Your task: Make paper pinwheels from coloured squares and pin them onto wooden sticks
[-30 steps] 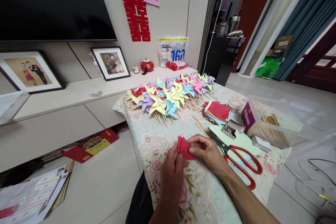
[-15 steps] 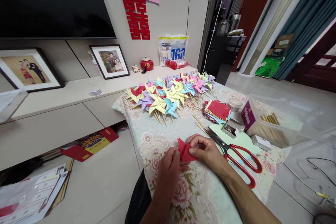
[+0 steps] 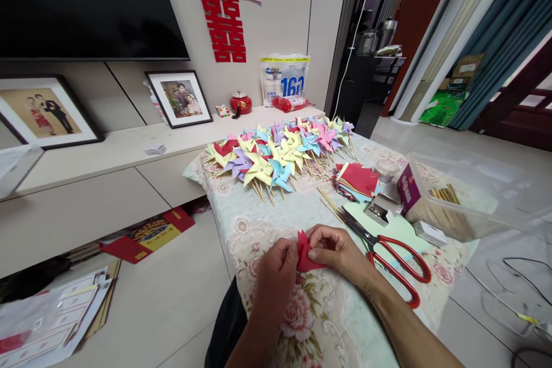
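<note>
Between my two hands is a red paper point(image 3: 305, 257) with points folded inward, held just above the near part of the table. My left hand point(image 3: 279, 264) pinches its left side, the fingertips partly hidden behind the paper. On the other side my right hand point(image 3: 334, 248) grips it with thumb and index finger. Large scissors point(image 3: 382, 247) with red handles lie to the right of my right hand, on pale green paper point(image 3: 403, 230). Beyond them rests a stack of coloured paper squares point(image 3: 357, 179), a red one on top. Many finished paper pinwheels point(image 3: 259, 170) on sticks cover the far side.
Loose sticks point(image 3: 330, 206) lie beside the scissor blades. An open small box point(image 3: 383, 209) of metal pieces, a closed white box point(image 3: 430, 233) and a clear plastic bin point(image 3: 457, 224) holding sticks stand on the right. Behind the flowered tablecloth point(image 3: 245, 241) runs a white cabinet point(image 3: 129, 164).
My left hand has shifted slightly right, its fingers curling closer over the red paper. The paper's points are drawn nearer together and less of it shows.
</note>
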`<state>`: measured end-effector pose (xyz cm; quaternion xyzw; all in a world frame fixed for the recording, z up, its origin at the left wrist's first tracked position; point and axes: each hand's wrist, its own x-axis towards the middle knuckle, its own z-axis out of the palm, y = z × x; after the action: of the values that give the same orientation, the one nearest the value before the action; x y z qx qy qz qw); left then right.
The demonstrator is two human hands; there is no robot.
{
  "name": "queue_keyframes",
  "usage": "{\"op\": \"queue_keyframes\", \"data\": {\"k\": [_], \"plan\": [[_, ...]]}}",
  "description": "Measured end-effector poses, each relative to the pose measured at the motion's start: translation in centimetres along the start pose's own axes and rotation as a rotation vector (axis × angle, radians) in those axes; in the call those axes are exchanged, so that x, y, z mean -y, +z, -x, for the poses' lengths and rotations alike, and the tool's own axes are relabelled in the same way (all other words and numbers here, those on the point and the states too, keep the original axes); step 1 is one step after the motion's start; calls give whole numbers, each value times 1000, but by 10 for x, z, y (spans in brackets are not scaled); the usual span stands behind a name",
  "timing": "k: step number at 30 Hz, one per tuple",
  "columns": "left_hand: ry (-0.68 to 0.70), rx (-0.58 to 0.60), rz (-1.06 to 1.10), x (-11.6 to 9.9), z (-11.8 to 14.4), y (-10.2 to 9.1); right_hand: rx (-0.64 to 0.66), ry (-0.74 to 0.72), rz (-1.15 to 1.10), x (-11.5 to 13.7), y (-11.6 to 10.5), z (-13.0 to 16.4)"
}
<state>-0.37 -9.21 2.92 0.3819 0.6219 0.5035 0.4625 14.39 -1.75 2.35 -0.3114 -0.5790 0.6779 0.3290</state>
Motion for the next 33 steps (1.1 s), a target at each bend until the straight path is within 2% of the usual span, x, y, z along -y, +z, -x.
{"op": "queue_keyframes", "data": {"k": [6, 10, 16, 22, 26, 33], "plan": [[18, -63, -87, 3, -3, 2, -26, 38, -22, 0, 1, 0], [3, -80, -11, 9, -7, 3, -44, 71, 1, -3, 1, -1], [121, -151, 97, 12, -2, 3, -90, 49, -14, -8, -1, -3], [92, -61, 209, 20, 0, 8, -76, 46, -17, -8, -1, -2], [115, -80, 269, 25, -2, 10, -53, 57, -40, -7, 0, -2], [226, -117, 72, 25, 1, 6, -53, 39, -67, -14, -3, -3]]}}
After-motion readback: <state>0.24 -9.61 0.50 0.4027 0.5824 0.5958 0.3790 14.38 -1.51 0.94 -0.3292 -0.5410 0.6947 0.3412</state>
